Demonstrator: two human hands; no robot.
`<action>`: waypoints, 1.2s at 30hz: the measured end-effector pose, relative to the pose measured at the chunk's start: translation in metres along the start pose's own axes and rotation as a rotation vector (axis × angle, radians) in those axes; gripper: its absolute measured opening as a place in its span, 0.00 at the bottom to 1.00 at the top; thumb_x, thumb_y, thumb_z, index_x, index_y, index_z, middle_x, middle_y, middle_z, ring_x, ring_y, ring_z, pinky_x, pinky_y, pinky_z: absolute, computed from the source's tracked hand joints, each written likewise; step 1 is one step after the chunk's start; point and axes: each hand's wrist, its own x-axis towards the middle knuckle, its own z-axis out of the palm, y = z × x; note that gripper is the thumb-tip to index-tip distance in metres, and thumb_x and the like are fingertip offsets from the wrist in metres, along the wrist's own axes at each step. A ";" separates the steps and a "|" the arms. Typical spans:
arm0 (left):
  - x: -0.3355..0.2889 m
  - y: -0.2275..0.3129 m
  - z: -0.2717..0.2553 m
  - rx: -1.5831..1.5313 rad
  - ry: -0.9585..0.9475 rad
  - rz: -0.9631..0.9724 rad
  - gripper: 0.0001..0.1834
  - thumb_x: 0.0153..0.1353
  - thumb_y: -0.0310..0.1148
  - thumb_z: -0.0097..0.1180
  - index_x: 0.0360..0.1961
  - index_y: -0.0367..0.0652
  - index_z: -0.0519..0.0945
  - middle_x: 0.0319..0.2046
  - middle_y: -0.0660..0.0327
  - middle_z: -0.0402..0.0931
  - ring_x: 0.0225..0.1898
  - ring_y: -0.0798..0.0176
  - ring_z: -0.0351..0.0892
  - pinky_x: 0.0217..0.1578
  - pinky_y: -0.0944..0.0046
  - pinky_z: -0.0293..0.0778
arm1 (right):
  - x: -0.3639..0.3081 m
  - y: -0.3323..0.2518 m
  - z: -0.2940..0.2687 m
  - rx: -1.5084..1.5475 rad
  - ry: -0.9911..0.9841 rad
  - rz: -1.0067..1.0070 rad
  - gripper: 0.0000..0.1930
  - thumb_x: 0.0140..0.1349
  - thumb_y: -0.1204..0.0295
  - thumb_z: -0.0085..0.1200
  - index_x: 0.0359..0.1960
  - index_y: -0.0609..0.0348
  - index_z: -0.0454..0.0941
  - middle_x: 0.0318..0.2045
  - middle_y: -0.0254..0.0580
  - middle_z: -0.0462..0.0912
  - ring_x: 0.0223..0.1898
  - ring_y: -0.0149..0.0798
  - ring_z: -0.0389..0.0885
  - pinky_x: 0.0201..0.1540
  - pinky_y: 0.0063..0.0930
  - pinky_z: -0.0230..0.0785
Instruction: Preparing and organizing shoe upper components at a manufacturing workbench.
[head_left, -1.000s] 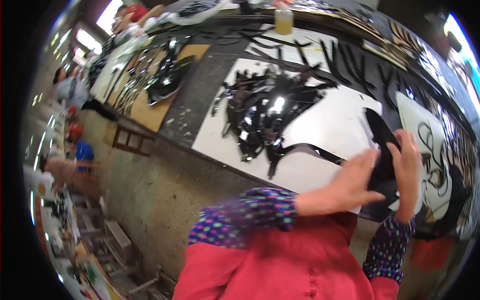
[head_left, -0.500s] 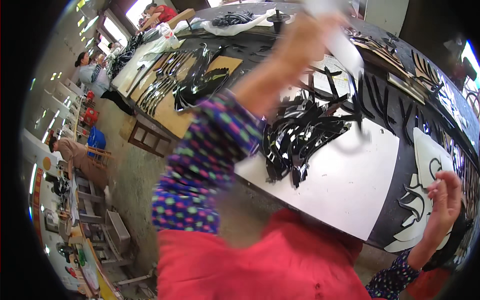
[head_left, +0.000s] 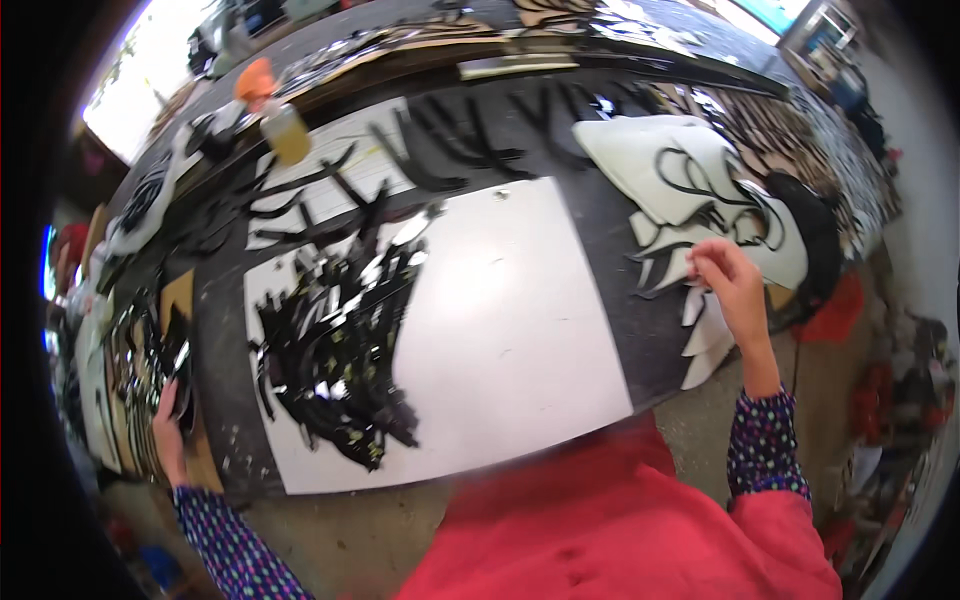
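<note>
My left hand (head_left: 169,432) is at the far left, with its fingers round the edge of some glossy black strips (head_left: 181,362); its thumb side is partly hidden. My right hand (head_left: 733,285) is raised at the right with thumb and fingers bent together. Whatever may be between those fingertips cannot be made out. Beside and beyond it lie white sheet pieces (head_left: 640,165) with black curved strips on them. Between my hands, a heap of shiny black curved strips (head_left: 340,350) covers the left part of a white board (head_left: 510,330).
Beyond the board, black strips (head_left: 440,140) lie fanned across the dark table (head_left: 215,340). A bottle of yellow liquid with an orange top (head_left: 287,135) stands at the back left, near a printed paper sheet (head_left: 385,180). Rows of cut strips (head_left: 770,140) line the far right.
The view has swung to the right. My left hand, blurred beyond the board with something white earlier, is now back at the strips on the left. My right hand stays near the white pieces.
</note>
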 end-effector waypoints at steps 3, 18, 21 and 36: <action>0.000 -0.021 0.000 -0.139 -0.004 -0.030 0.33 0.59 0.15 0.34 0.65 0.35 0.76 0.69 0.51 0.70 0.73 0.58 0.64 0.73 0.62 0.51 | 0.038 0.028 -0.035 -0.326 0.252 -0.086 0.06 0.70 0.76 0.54 0.45 0.60 0.81 0.38 0.34 0.85 0.41 0.28 0.83 0.42 0.20 0.73; 0.027 0.426 0.074 -0.144 0.055 0.567 0.19 0.60 0.14 0.50 0.50 0.34 0.84 0.53 0.53 0.83 0.57 0.54 0.81 0.61 0.59 0.72 | 0.129 0.076 -0.096 -0.879 0.271 -0.433 0.34 0.66 0.50 0.60 0.63 0.64 0.70 0.60 0.56 0.78 0.62 0.56 0.74 0.63 0.47 0.66; 0.015 0.530 0.121 -0.047 -0.058 0.918 0.17 0.59 0.16 0.53 0.47 0.39 0.86 0.51 0.55 0.84 0.54 0.52 0.82 0.57 0.57 0.75 | 0.136 0.060 -0.067 -0.985 0.304 -0.363 0.33 0.65 0.49 0.61 0.61 0.64 0.72 0.55 0.55 0.81 0.58 0.56 0.77 0.60 0.46 0.68; -0.071 0.642 0.199 -0.530 -0.642 0.921 0.24 0.63 0.20 0.56 0.61 0.48 0.81 0.58 0.63 0.81 0.55 0.58 0.81 0.57 0.58 0.74 | 0.095 -0.016 -0.083 -0.131 0.620 -0.528 0.15 0.62 0.77 0.67 0.49 0.59 0.81 0.39 0.32 0.82 0.41 0.28 0.78 0.48 0.25 0.73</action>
